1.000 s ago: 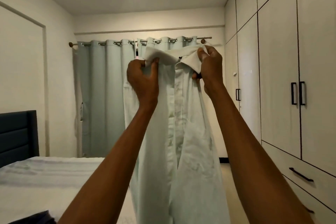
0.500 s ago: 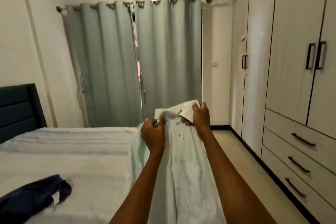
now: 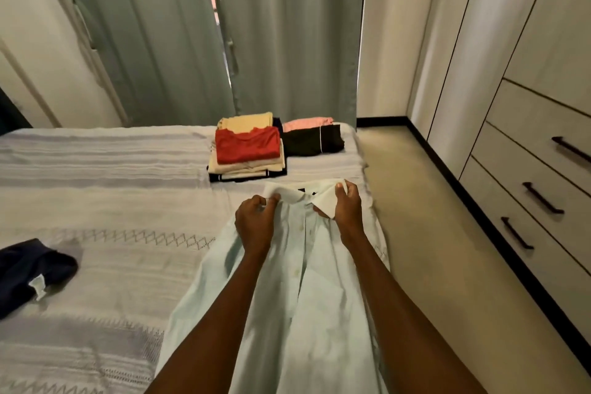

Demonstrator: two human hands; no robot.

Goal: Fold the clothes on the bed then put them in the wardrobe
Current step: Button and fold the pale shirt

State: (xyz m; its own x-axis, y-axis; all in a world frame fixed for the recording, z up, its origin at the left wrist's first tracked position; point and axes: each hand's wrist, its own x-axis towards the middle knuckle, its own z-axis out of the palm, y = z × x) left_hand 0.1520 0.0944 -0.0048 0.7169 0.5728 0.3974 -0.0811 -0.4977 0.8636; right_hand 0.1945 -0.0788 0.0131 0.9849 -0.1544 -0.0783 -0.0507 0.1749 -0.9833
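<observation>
A person's left hand (image 3: 256,224) and right hand (image 3: 347,206) each pinch a side of the white collar of a pale green shirt (image 3: 307,297), fingers curled into the cloth, at centre frame. The shirt hangs from the collar toward the bottom edge, where its hem is cut off; both forearms cover much of its front, and its sleeves cannot be made out. It lies over the right side of the bed (image 3: 112,208), near the edge. Just beyond the collar, a stack of folded clothes (image 3: 248,150) topped by a red garment sits beside a second, smaller pile (image 3: 311,137) of black and pink. A dark blue garment (image 3: 32,269) lies crumpled at the lower left, partly cut by the frame. Wardrobe (image 3: 527,153) drawers and doors fill the right side, their tops out of view. Grey-green curtains (image 3: 192,32) hang behind.
</observation>
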